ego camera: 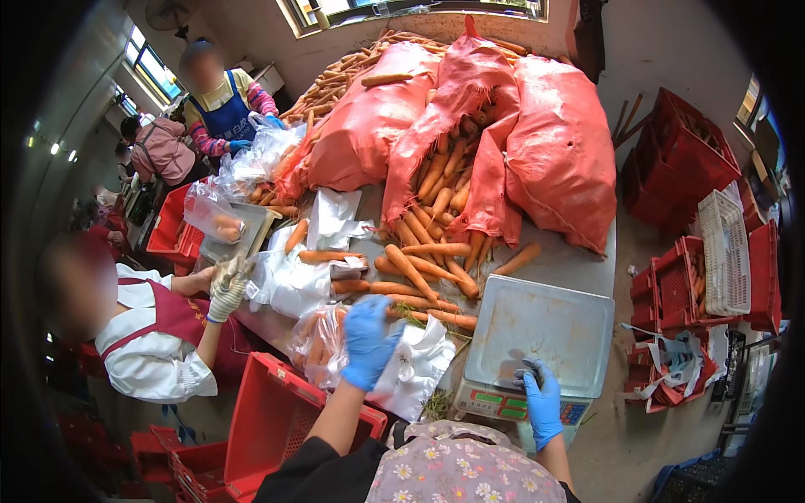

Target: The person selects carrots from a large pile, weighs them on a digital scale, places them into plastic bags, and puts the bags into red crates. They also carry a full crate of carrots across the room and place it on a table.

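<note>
My left hand [369, 344], in a blue glove, is over a clear plastic bag of carrots [317, 346] and a stack of white plastic bags [418, 364]. Its fingers are partly hidden, so I cannot tell whether it grips anything. My right hand [541, 393], in a blue glove with dark fingertips, is above the near edge of a digital scale [544, 333], fingers slightly bent and nothing seen in them. Loose carrots [412, 273] spread beyond my hands, spilling from a torn red woven sack [440, 119]. A lone carrot [517, 259] lies behind the scale.
Full red sacks [560, 151] stand at the back of the metal table. At the left, a co-worker in a gloved hand [225, 298] and maroon apron works close by; another stands farther back. A red crate [270, 402] is at my left, and stacked crates [682, 157] stand right.
</note>
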Available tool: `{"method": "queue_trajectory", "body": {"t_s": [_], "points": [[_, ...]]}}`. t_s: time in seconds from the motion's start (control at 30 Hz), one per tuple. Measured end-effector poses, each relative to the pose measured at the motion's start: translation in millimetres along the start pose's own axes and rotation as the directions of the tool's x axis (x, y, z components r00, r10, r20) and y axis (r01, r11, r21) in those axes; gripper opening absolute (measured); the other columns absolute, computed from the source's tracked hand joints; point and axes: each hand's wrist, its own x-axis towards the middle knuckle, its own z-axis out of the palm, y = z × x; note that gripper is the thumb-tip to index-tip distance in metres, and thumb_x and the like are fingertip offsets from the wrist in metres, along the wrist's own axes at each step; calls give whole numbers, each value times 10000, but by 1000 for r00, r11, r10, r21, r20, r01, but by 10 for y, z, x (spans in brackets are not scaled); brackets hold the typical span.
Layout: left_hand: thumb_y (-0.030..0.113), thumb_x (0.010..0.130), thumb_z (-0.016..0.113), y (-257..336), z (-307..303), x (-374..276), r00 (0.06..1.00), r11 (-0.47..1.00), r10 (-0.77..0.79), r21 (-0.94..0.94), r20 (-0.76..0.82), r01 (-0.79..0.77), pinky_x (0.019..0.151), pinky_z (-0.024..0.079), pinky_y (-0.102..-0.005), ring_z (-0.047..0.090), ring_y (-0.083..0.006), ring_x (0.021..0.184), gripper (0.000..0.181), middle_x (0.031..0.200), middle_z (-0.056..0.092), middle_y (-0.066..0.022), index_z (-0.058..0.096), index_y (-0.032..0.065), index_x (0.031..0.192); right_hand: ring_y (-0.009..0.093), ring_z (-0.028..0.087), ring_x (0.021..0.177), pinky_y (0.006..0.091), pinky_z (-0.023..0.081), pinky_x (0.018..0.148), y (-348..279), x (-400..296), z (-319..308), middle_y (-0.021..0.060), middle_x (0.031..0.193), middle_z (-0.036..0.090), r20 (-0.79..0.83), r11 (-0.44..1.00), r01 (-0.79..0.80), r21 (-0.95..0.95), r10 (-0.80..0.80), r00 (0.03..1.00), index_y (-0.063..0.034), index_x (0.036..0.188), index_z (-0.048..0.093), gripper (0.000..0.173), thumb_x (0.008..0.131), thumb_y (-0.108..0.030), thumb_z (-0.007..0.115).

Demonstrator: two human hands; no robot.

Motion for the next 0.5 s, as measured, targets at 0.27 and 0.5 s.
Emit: {"method": "queue_trajectory", "body": {"t_s": [0.27, 0.5], "points": [[209, 776, 599, -577, 1721, 1336, 979, 980, -173, -79, 105, 181, 796, 455, -420, 568, -347, 894, 411, 1001, 566, -202, 515, 15, 1128, 137, 598, 822, 256, 489, 736, -122, 116, -208, 109, 915, 611, -44, 978, 18, -207, -28, 999, 20, 1142, 505, 287, 857, -2, 480], [392, 797, 518, -1142, 2064, 2415, 706, 843, -533, 363, 467, 396, 876, 449, -412, 568, -321, 1032, 457, 1117, 576, -196, 625, 28, 1050, 125, 580, 745, 240, 495, 690, -186, 177, -393, 98, 906, 589, -219, 990, -88, -110, 63, 974, 30, 1142, 496, 282, 863, 10, 462]]}}
